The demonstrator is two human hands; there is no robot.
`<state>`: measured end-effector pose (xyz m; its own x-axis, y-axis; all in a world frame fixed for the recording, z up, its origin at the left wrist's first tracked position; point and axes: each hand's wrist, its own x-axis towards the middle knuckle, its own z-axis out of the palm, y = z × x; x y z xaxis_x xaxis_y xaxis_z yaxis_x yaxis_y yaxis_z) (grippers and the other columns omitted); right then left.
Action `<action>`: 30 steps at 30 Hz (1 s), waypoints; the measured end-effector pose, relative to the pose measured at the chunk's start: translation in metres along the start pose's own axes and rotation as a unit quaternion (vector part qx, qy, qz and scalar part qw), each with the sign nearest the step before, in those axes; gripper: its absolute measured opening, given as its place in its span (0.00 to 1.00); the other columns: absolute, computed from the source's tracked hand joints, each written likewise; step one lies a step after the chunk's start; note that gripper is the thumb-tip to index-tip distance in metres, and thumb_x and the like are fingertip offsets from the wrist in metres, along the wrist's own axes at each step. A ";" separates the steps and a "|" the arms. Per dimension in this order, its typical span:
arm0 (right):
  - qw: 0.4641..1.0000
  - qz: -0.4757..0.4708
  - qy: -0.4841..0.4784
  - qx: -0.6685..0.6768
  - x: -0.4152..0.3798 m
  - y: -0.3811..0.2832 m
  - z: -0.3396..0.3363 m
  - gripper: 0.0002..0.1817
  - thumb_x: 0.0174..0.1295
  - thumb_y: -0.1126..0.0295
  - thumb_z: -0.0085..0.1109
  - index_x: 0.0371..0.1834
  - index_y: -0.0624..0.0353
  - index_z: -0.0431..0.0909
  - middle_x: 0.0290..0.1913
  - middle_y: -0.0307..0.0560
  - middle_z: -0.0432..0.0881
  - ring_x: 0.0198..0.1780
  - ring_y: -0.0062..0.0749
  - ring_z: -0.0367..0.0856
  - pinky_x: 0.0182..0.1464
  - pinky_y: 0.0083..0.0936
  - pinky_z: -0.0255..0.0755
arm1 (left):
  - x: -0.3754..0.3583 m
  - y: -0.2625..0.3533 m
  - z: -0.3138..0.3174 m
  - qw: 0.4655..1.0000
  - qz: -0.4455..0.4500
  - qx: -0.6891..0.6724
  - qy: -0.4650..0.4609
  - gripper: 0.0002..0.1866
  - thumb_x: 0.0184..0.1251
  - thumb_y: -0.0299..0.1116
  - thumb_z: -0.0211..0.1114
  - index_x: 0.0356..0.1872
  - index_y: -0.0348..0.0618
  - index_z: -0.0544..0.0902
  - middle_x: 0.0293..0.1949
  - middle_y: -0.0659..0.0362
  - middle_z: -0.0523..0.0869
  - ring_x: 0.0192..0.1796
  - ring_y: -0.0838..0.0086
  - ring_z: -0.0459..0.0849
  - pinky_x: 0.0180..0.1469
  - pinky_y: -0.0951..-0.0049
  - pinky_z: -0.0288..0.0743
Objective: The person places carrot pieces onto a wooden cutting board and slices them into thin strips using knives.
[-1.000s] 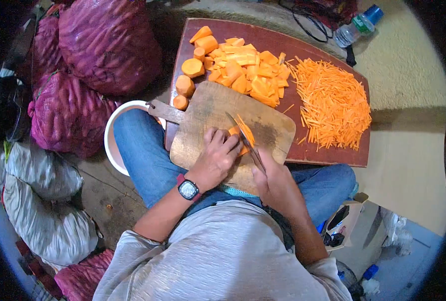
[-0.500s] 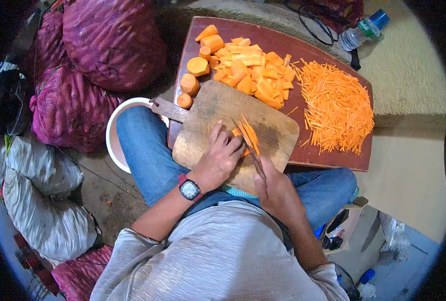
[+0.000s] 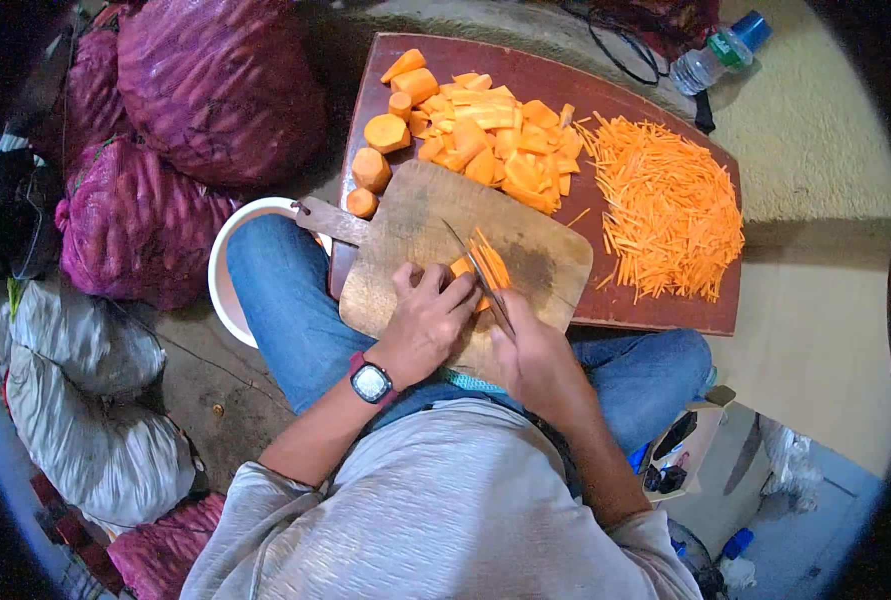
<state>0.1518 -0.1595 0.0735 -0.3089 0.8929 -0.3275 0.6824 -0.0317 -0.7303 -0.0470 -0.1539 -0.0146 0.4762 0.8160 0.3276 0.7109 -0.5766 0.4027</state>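
The left hand [image 3: 427, 322] pinned a carrot piece [image 3: 462, 270] on the cutting board [image 3: 415, 225]; the right hand [image 3: 527, 355] gripped the knife [image 3: 480, 275]. With fingertips touching the blade's path, a slip could probably nick them.

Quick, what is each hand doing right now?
Left hand: curled, pressing the carrot piece on the cutting board.
Right hand: closed on the knife.
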 end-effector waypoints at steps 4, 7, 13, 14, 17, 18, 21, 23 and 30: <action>0.999 -0.019 0.000 0.041 0.010 -0.004 -0.007 0.23 0.79 0.72 0.57 0.74 0.62 0.70 0.44 0.77 0.86 0.51 0.78 0.87 0.48 0.58 0.80 | 0.002 0.000 -0.004 1.000 0.008 0.008 0.000 0.20 0.66 0.34 0.67 0.56 0.39 0.91 0.58 0.59 0.85 0.59 0.61 0.80 0.66 0.46 0.64; 1.000 0.019 -0.024 0.002 -0.018 -0.006 -0.019 0.23 0.79 0.73 0.58 0.74 0.63 0.70 0.45 0.76 0.87 0.51 0.77 0.87 0.49 0.58 0.80 | -0.001 0.001 -0.002 1.000 -0.004 0.002 -0.001 0.19 0.65 0.33 0.64 0.55 0.41 0.92 0.62 0.56 0.86 0.63 0.58 0.81 0.69 0.45 0.62; 1.000 -0.018 -0.016 -0.013 0.007 -0.003 0.000 0.24 0.78 0.72 0.58 0.74 0.65 0.70 0.46 0.76 0.87 0.53 0.76 0.87 0.52 0.55 0.82 | 0.000 -0.001 -0.002 1.000 0.017 0.001 0.026 0.17 0.63 0.33 0.69 0.52 0.40 0.92 0.59 0.58 0.86 0.59 0.62 0.81 0.66 0.47 0.64; 1.000 -0.018 -0.012 -0.013 0.009 -0.004 -0.003 0.24 0.78 0.72 0.58 0.74 0.65 0.70 0.46 0.76 0.87 0.53 0.76 0.87 0.52 0.55 0.82 | 0.000 0.000 -0.002 0.999 0.021 0.001 0.026 0.17 0.63 0.33 0.69 0.52 0.40 0.92 0.59 0.58 0.86 0.59 0.62 0.81 0.66 0.47 0.64; 0.999 -0.011 -0.025 0.022 0.009 -0.006 -0.010 0.24 0.77 0.72 0.59 0.74 0.65 0.70 0.47 0.78 0.86 0.53 0.77 0.87 0.52 0.57 0.81 | -0.001 -0.002 -0.002 1.000 0.008 -0.009 0.029 0.17 0.63 0.33 0.69 0.51 0.40 0.92 0.59 0.58 0.87 0.59 0.63 0.82 0.66 0.47 0.65; 1.000 -0.004 -0.026 0.005 -0.003 -0.001 -0.014 0.24 0.78 0.72 0.58 0.74 0.65 0.69 0.46 0.78 0.87 0.51 0.77 0.87 0.50 0.60 0.81 | -0.003 -0.002 -0.001 1.000 0.009 -0.011 0.027 0.19 0.62 0.33 0.68 0.53 0.39 0.91 0.60 0.57 0.87 0.60 0.61 0.83 0.67 0.47 0.65; 1.000 -0.009 -0.018 -0.011 -0.016 0.005 -0.006 0.23 0.78 0.72 0.57 0.73 0.65 0.69 0.47 0.77 0.87 0.51 0.77 0.87 0.50 0.61 0.81 | -0.005 -0.003 0.001 1.000 0.008 -0.017 0.024 0.21 0.61 0.33 0.68 0.56 0.38 0.91 0.61 0.55 0.88 0.61 0.59 0.83 0.68 0.48 0.65; 1.000 -0.016 0.002 -0.010 -0.012 0.007 0.001 0.23 0.77 0.72 0.58 0.73 0.65 0.71 0.49 0.77 0.86 0.53 0.77 0.86 0.51 0.57 0.81 | -0.005 -0.002 0.001 0.999 0.017 -0.024 0.024 0.21 0.61 0.33 0.68 0.56 0.38 0.91 0.61 0.55 0.88 0.61 0.59 0.83 0.68 0.49 0.65; 1.000 -0.006 -0.021 0.022 -0.003 -0.003 -0.014 0.24 0.77 0.73 0.58 0.74 0.64 0.70 0.49 0.75 0.87 0.53 0.75 0.87 0.53 0.55 0.82 | -0.002 -0.002 -0.002 0.999 0.009 -0.033 0.032 0.20 0.62 0.31 0.66 0.55 0.37 0.90 0.58 0.54 0.88 0.60 0.58 0.84 0.67 0.48 0.67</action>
<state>0.1605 -0.1554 0.0851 -0.3458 0.8735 -0.3427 0.6494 -0.0408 -0.7593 -0.0501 -0.1544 -0.0137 0.4530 0.8021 0.3892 0.6661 -0.5947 0.4502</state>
